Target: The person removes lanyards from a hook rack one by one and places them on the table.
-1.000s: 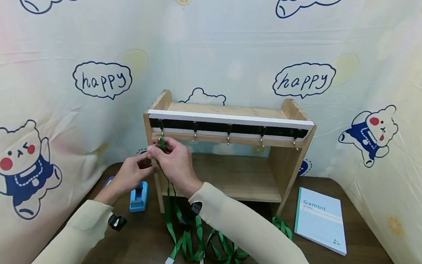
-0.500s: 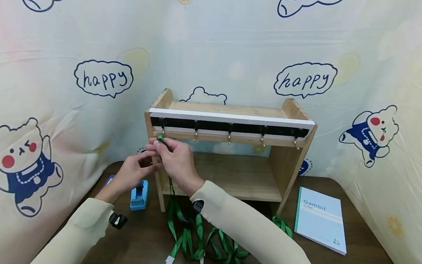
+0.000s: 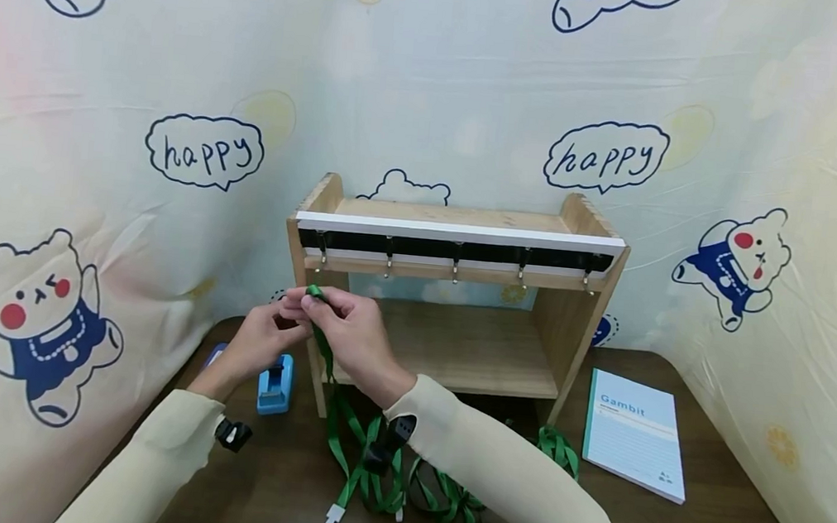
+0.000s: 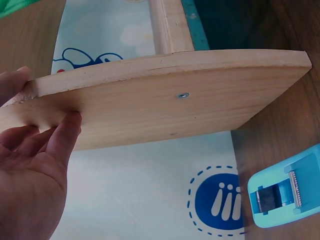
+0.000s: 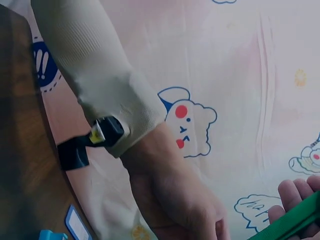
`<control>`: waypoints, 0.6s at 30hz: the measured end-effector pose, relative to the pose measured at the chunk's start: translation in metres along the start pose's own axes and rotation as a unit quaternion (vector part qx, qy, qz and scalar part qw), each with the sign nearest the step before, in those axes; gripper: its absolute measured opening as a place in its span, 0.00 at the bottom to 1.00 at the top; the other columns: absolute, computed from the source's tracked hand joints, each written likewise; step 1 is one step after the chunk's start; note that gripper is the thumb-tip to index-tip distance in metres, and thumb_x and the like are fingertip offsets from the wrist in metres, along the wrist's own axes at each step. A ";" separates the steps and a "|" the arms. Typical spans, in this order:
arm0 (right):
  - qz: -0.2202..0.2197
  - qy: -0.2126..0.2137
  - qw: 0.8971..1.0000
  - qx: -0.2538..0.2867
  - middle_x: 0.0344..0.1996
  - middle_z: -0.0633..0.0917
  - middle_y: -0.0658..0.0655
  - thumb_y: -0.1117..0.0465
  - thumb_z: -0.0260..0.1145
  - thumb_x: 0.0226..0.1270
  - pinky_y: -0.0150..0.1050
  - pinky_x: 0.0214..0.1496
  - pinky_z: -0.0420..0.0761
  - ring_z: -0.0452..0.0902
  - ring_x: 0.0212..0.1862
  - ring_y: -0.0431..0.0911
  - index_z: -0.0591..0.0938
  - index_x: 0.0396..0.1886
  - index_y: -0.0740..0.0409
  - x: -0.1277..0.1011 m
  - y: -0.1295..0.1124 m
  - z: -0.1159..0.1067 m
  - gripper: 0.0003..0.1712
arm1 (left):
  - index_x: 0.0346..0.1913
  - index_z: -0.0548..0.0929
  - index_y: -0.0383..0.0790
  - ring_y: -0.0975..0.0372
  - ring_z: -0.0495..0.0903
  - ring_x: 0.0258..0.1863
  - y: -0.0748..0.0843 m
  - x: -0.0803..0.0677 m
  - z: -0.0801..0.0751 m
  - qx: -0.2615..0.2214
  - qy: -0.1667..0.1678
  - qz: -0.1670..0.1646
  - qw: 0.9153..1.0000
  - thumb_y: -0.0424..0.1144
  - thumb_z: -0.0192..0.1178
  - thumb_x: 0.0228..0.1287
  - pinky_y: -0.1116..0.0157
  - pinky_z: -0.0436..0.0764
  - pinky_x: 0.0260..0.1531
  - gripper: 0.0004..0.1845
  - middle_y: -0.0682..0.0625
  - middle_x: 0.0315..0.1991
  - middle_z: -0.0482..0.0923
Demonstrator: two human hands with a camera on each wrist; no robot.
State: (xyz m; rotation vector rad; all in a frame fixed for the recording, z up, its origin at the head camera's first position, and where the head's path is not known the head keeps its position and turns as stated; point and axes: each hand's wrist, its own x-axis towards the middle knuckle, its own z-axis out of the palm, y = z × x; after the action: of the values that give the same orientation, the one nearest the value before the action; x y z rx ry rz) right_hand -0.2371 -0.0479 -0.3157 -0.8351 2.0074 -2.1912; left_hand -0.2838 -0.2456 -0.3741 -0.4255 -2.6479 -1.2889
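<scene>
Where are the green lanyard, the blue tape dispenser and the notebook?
green lanyard (image 3: 323, 343): head view, strap hanging below the hands.
blue tape dispenser (image 3: 275, 383): head view, top of its body.
notebook (image 3: 634, 446): head view, middle of its cover.

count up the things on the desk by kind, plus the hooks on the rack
wooden rack: 1
metal hooks under its top rail: 5
green lanyards, tangled, so the number of straps cannot be told: 1 bundle, its loop held in both hands
blue tape dispenser: 1
notebook: 1
Total: 9
</scene>
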 end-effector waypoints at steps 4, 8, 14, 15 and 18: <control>-0.010 -0.017 1.000 0.014 0.54 0.89 0.58 0.58 0.61 0.77 0.36 0.65 0.81 0.86 0.57 0.41 0.85 0.57 0.57 -0.008 0.002 0.000 0.16 | 0.66 0.77 0.34 0.51 0.81 0.42 0.002 0.000 -0.004 -0.006 -0.006 0.004 1.000 0.43 0.61 0.73 0.63 0.86 0.39 0.24 0.36 0.51 0.82; -0.009 -0.041 0.999 0.026 0.57 0.87 0.61 0.59 0.60 0.77 0.37 0.64 0.82 0.86 0.58 0.44 0.85 0.57 0.61 -0.016 0.008 0.001 0.17 | 0.73 0.67 0.28 0.45 0.79 0.57 0.001 -0.001 -0.006 -0.011 -0.011 0.022 1.000 0.40 0.58 0.76 0.61 0.87 0.51 0.30 0.30 0.66 0.74; 0.002 -0.101 0.993 0.067 0.56 0.85 0.71 0.60 0.57 0.79 0.39 0.67 0.80 0.86 0.58 0.51 0.82 0.59 0.67 -0.033 0.021 0.003 0.19 | 0.73 0.69 0.34 0.45 0.82 0.55 0.001 -0.001 -0.001 -0.041 -0.015 0.038 0.998 0.43 0.62 0.73 0.65 0.88 0.48 0.31 0.33 0.60 0.80; 0.007 -0.113 0.991 0.073 0.56 0.84 0.72 0.60 0.57 0.79 0.38 0.67 0.80 0.86 0.58 0.51 0.82 0.59 0.68 -0.035 0.024 0.003 0.19 | 0.73 0.70 0.36 0.44 0.83 0.57 0.001 0.000 0.000 -0.041 -0.014 0.033 0.999 0.46 0.62 0.72 0.62 0.88 0.50 0.32 0.34 0.61 0.80; 0.022 -0.148 0.986 0.072 0.55 0.84 0.73 0.59 0.56 0.80 0.31 0.59 0.83 0.87 0.56 0.48 0.82 0.59 0.68 -0.044 0.031 0.002 0.19 | 0.74 0.69 0.41 0.42 0.82 0.61 0.003 0.001 0.001 -0.038 -0.012 0.015 0.999 0.52 0.63 0.71 0.52 0.87 0.52 0.34 0.35 0.65 0.78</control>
State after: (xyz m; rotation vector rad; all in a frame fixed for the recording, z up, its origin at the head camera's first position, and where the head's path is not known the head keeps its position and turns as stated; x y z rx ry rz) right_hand -0.2084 -0.0371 -0.3600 -1.0154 1.6935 -2.0184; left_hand -0.2839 -0.2428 -0.3725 -0.4923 -2.6092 -1.3878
